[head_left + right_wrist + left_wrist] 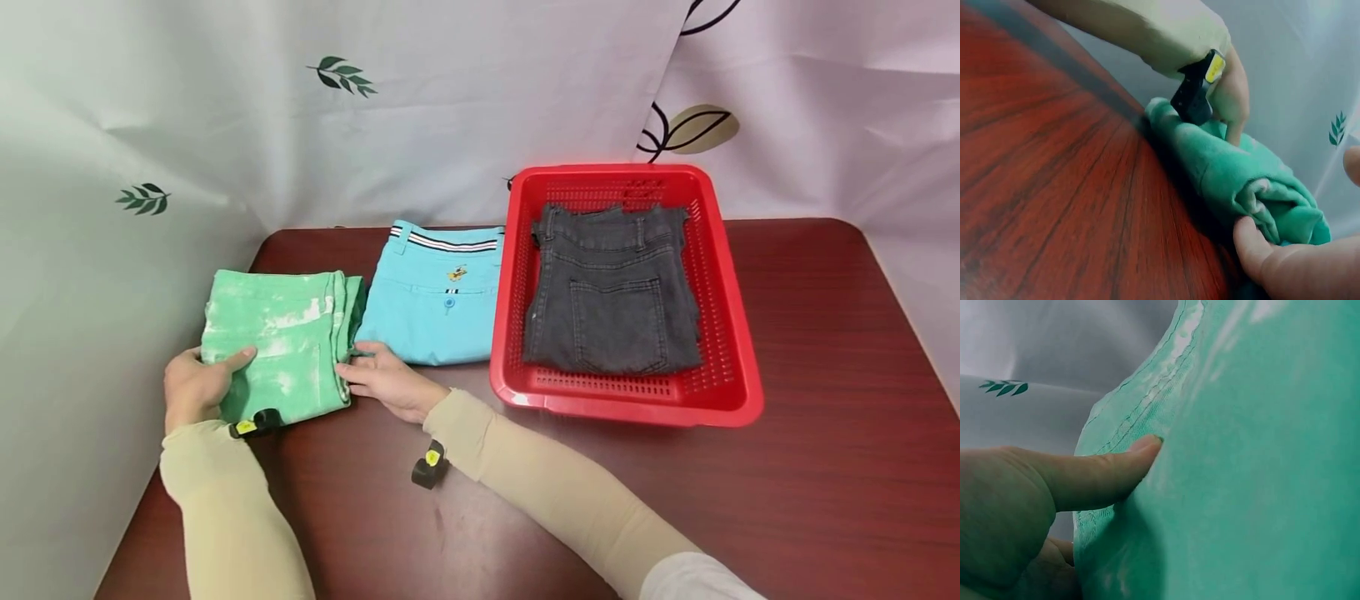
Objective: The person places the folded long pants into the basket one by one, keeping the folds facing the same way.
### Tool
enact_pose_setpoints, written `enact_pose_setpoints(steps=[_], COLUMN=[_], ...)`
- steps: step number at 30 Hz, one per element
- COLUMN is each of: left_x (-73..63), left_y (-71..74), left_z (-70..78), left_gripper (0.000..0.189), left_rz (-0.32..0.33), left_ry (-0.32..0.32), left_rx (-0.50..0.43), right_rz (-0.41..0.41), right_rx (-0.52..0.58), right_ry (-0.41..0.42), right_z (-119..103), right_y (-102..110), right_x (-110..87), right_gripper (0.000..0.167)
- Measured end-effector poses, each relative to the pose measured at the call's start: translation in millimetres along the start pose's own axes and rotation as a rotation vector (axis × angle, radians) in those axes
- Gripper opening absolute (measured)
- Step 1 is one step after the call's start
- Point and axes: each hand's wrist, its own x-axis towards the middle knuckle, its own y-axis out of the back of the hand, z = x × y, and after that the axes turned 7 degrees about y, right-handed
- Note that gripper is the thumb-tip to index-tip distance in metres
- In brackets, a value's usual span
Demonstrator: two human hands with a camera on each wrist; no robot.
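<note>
Folded green pants point(285, 312) with white faded patches lie at the left of the table, their stitched seam showing in the left wrist view. My left hand point(197, 382) grips their near left side, thumb point(1110, 478) on top and the other fingers mostly hidden underneath. At the layered right edge of the pants is my right hand point(393, 379), its fingers extended. In the right wrist view its thumb point(1254, 247) touches the rolled fold, while another finger point(1352, 164) stands apart from the cloth. Folded light blue pants point(431, 321) lie just beyond the right hand.
A red plastic basket point(626, 408) stands right of the blue pants and overlaps their edge in the head view. Folded dark grey jeans point(615, 308) lie in it. Leaf-printed white sheeting point(420, 125) hangs behind and at the left of the dark red-brown table point(825, 350).
</note>
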Motion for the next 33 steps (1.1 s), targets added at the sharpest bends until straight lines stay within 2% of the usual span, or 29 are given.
enact_pose_setpoints(steps=[3, 9, 13, 16, 21, 24, 28, 33], left_x=[-1.4, -7.2, -11.3, -13.1, -16.6, -18.9, -21.5, -25.4], left_y=[0.4, -0.5, -0.5, 0.1, 1.1, 1.5, 1.5, 2.0], left_z=[-3.5, -9.2, -9.5, -8.5, -6.2, -4.6, -0.7, 5.6], left_gripper=[0.097, 0.101, 0.099, 0.101, 0.104, 0.103, 0.103, 0.102], left_rz=[0.017, 0.043, 0.065, 0.052, 0.033, 0.041, 0.055, 0.062], left_ry=[0.017, 0.061, 0.066, 0.069, 0.087, 0.067, 0.025, -0.004], left_rx=[-0.032, -0.145, -0.18, -0.223, -0.373, -0.382, -0.331, -0.263], right_rz=[-0.027, -0.032, -0.047, -0.052, -0.052, -0.047, -0.042, -0.04], right_rx=[-0.019, -0.021, -0.004, 0.016, 0.051, 0.046, 0.008, 0.044], right_ry=[-0.004, 0.007, 0.033, 0.048, 0.051, 0.036, 0.022, 0.065], right_z=[-0.8, -0.8, 0.3, 1.0, 1.0, -0.3, -3.2, -8.6], right_y=[-0.8, -2.3, -2.3, -1.6, -1.1, -1.2, -0.8, -2.7], right_x=[-0.7, -2.2, -1.6, -0.5, -0.5, -2.2, -4.0, -4.7], right_gripper=[0.068, 0.069, 0.07, 0.071, 0.069, 0.072, 0.078, 0.078])
